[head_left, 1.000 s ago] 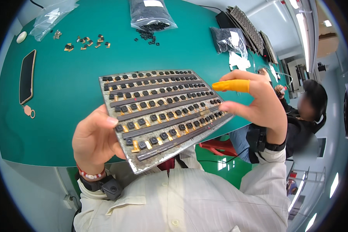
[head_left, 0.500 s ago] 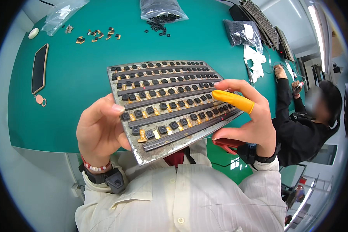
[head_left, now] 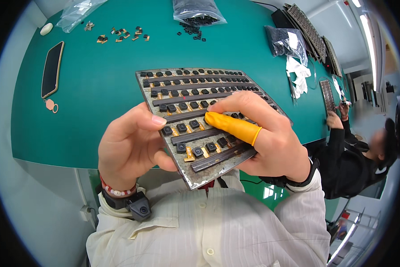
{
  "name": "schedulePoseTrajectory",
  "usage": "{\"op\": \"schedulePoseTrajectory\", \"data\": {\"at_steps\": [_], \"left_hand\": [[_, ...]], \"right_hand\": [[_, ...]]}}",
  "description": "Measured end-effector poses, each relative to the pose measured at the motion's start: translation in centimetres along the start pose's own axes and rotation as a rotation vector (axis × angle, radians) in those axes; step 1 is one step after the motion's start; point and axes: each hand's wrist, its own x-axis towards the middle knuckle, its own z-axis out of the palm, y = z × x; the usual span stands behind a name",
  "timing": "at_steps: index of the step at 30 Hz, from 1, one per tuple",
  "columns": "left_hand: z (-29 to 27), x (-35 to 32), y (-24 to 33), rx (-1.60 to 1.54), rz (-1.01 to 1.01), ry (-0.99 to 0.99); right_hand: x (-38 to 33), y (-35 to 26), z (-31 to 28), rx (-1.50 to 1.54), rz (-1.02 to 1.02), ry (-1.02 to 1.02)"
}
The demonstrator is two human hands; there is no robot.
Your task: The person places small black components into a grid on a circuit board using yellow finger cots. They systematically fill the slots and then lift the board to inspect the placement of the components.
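A grey metal tray (head_left: pixel 187 174) is held tilted above my lap, over the table's near edge. Rows of small black camera modules (head_left: pixel 197 152) with gold flex tabs stand on it, divided by dark strips (head_left: pixel 222 156). My left hand (head_left: pixel 131 142) grips the tray's left edge, its thumb on the rim and other fingers partly hidden behind. From the right, my right hand (head_left: pixel 271 138) reaches across the tray. A yellow finger cot (head_left: pixel 233 127) covers one finger; this fingertip and the one beside it press among the middle modules. The right thumb is hidden below the tray.
On the green table (head_left: pixel 106 75) lie loose modules (head_left: pixel 120 33), a bag of black parts (head_left: pixel 200 11), a phone (head_left: pixel 52 69) and a keyring (head_left: pixel 52 105). At right are a dark bag (head_left: pixel 285 42), white cloth (head_left: pixel 298 73), stacked trays (head_left: pixel 304 29) and a person in black (head_left: pixel 342 164).
My right hand has moved left from the tray's right edge onto the middle modules. Tray and left hand sit slightly further right. The person at right has shifted, with a tray now visible there.
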Motion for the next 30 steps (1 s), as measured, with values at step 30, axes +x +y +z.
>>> {"op": "schedulePoseTrajectory", "data": {"at_steps": [30], "left_hand": [[-0.5, -0.3, 0.1, 0.086, 0.058, 0.103]], "right_hand": [[-1.7, 0.8, -1.2, -0.174, 0.180, 0.080]]}}
